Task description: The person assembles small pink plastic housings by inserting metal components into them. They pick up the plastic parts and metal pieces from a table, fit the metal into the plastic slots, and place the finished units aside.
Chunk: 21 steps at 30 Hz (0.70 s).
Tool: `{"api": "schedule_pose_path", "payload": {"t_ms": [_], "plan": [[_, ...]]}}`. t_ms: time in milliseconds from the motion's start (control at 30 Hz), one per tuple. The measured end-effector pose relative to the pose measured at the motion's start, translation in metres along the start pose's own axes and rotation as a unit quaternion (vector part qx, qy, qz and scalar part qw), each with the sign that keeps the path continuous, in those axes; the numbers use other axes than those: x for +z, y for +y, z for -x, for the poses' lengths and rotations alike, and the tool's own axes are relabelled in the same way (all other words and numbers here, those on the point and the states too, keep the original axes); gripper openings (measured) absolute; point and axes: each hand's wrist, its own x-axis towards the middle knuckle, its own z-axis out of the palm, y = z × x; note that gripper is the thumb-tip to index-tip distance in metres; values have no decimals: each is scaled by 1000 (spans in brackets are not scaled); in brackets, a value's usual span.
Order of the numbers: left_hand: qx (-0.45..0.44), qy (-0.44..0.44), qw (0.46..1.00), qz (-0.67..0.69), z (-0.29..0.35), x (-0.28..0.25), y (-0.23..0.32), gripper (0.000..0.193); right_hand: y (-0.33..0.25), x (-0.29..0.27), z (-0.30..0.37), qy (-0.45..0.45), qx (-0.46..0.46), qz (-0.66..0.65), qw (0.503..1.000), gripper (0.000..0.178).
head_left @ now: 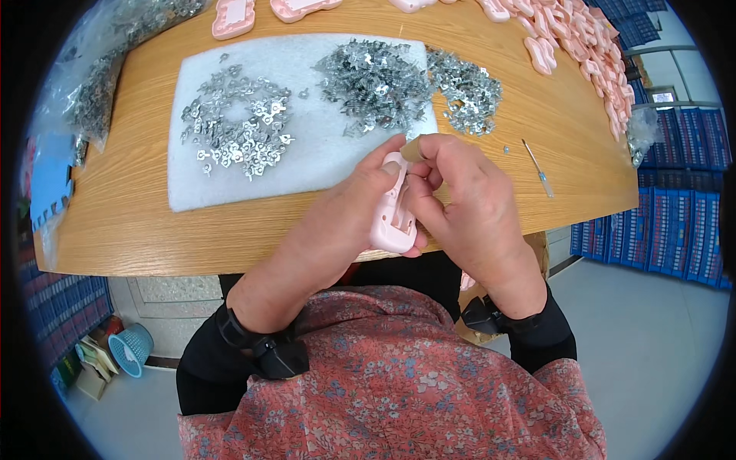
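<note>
Left hand [345, 211] clasps pink casing [395, 238] at the bench's near edge [138, 257]! Right hand [474, 195] pinches, contents hidden; slackening could drop the casing.

Counted out from one white foam sheet [307, 149]
On it, two heaps of metal pieces, one left heap [257, 134] and one right heap [376, 86]; against its right edge, a third heap [469, 100], pieces too many to number. At its near right corner, one left hand [356, 199], one right hand [469, 192], one held shell [389, 211]. Beyond its far edge, leftward, two loose shells [234, 18]. To its right, one slim tool [538, 166] and one shell pile [575, 46] past counting.
</note>
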Motion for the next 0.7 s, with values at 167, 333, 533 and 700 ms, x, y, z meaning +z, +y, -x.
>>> {"api": "schedule_pose_path", "payload": {"t_ms": [167, 333, 533, 700], "plan": [[2, -23, 1000, -7, 1, -4, 0, 54, -1, -5, -5, -36, 103, -115, 987, 20], [-4, -24, 1000, -14, 4, -3, 4, 57, -3, -14, -13, -60, 99, -94, 989, 20], [-2, -33, 998, -56, 3, 4, 10, 54, -4, -16, -20, -102, 49, -11, 994, 23], [-7, -48, 999, -20, 0, -7, 5, 53, -2, -20, -29, -135, 61, -26, 989, 23]]}}
